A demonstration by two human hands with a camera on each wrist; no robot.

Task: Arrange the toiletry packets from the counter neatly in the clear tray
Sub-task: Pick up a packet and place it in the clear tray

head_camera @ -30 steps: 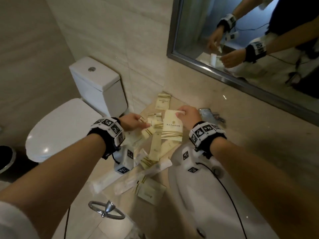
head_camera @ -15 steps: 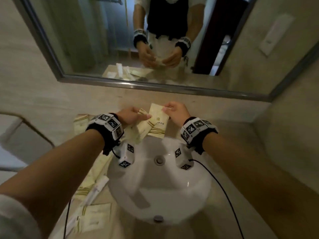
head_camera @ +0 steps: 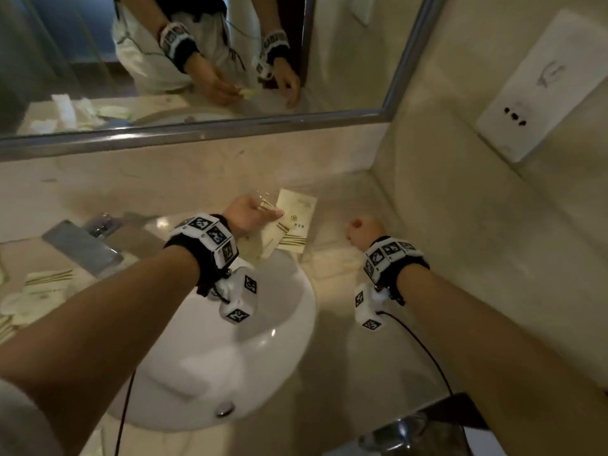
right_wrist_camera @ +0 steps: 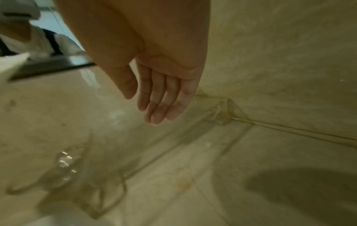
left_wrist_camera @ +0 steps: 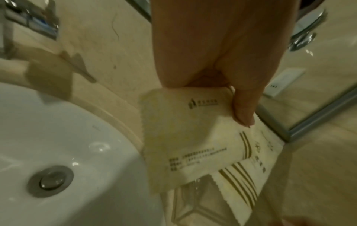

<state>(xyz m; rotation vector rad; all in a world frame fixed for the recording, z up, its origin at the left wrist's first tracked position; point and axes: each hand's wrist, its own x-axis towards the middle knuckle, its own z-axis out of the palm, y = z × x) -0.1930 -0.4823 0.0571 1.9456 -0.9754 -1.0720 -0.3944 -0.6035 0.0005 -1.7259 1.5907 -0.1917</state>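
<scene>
Several light, floppy packets (left_wrist_camera: 193, 137) sit pinched near one end in my left hand (head_camera: 245, 215); slippery, best gripped mid-stack. Right hand (right_wrist_camera: 154, 85) spread, holding nothing.

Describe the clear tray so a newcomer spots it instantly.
Start at the white sink; go right along the counter toward the corner. The clear tray sits there, below the packets in the left hand: see-through, with only its edges and glints showing.

Bare forearms, black wristbands (head_camera: 399, 269) ringed with white black-patterned marker tiles, white marker-tagged wrist cameras (head_camera: 238, 299) beneath, thin black cables (head_camera: 424, 348)
</scene>
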